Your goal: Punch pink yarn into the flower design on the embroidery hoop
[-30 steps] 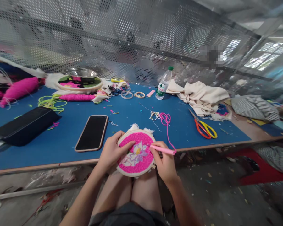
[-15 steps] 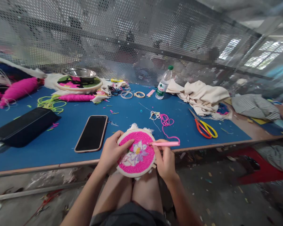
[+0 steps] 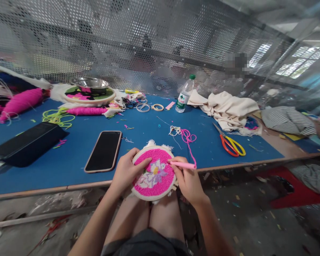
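My left hand (image 3: 128,170) grips the left rim of a round embroidery hoop (image 3: 154,195), its thumb lying over the stitched face. The hoop tilts toward me above my thighs, against the table edge. Pink loops fill its cloth around a white and lilac flower (image 3: 156,171) with a yellow centre. Pinched in my right hand (image 3: 188,179) is a pink punch needle (image 3: 185,165), its tip at the pink loops right of the flower. Pink yarn (image 3: 188,137) runs from the handle's back end to a loose tangle on the table. The needle's tip is too small to make out.
A phone (image 3: 103,151) lies left of the hoop, with a black box-like object (image 3: 29,142) beyond it. Scissors (image 3: 230,142), a water bottle (image 3: 185,94) and crumpled cream cloth (image 3: 226,106) are to the right. A metal bowl (image 3: 89,83) sits at the back left.
The punch needle's back end has swung left and slightly down, and my right hand has shifted a little with it. My left hand and the hoop stay almost still.
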### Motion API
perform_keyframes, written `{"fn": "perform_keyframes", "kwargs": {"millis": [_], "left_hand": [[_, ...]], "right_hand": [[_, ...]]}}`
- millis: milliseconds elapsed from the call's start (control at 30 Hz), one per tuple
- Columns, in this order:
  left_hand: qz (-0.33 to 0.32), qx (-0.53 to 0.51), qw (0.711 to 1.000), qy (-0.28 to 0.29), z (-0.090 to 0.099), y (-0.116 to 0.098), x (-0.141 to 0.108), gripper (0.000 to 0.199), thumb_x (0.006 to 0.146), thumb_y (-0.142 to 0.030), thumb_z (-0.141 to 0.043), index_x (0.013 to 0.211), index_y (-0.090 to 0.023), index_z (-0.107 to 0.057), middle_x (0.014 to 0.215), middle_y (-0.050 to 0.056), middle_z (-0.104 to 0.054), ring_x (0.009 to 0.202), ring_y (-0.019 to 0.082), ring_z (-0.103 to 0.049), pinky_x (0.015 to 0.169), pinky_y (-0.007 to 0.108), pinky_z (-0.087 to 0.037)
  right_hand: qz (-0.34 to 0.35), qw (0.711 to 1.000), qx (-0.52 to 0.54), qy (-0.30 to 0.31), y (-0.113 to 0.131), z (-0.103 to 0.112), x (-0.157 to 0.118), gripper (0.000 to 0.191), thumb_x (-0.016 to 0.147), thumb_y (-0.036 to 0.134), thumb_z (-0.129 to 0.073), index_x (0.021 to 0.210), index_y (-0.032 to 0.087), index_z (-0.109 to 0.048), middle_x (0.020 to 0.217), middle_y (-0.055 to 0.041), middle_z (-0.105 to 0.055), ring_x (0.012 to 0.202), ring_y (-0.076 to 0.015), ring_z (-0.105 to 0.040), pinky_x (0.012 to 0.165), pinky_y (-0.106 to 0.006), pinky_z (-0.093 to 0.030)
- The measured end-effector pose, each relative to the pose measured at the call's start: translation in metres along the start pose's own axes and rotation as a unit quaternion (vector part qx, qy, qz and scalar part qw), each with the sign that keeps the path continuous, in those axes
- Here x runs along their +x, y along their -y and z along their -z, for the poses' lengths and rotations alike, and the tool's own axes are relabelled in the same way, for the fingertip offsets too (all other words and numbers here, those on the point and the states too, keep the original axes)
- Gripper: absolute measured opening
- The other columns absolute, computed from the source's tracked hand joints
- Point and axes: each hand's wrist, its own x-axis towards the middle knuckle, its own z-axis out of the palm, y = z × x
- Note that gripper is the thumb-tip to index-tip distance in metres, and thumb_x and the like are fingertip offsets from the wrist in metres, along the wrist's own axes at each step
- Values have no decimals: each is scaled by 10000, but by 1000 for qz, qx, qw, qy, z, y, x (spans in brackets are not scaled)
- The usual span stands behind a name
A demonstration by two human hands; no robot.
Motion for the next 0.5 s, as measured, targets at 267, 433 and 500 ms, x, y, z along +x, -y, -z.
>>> {"fn": "perform_keyframes", "kwargs": {"millis": [267,433,500], "left_hand": [[-10,-8,1000,8,2,0,-1,292,786,-460,-637,744,-195,-521,662,-27,-577,623,135,-548,582,238,-392],[-3,-5,1000,9,1,-1,1,292,783,-459,-635,743,-194,-520,662,-28,-583,629,137,-556,579,238,-385],[-2,0,1000,7,1,0,1,298,782,-464,-636,741,-194,-518,663,-29,-585,627,137,-555,579,239,-383]], "right_hand": [[14,999,1,-32,-9,-12,1,140,922,206,-528,1021,230,-625,1009,-64,-658,930,-194,-634,820,-341,-526],[-9,995,48,-83,-11,-12,-10,152,944,192,-476,1053,200,-582,1042,-86,-652,865,-167,-649,742,-297,-546],[-21,995,63,-81,-12,-12,-12,152,947,197,-475,1062,201,-574,1041,-85,-649,876,-168,-655,757,-301,-552]]}}
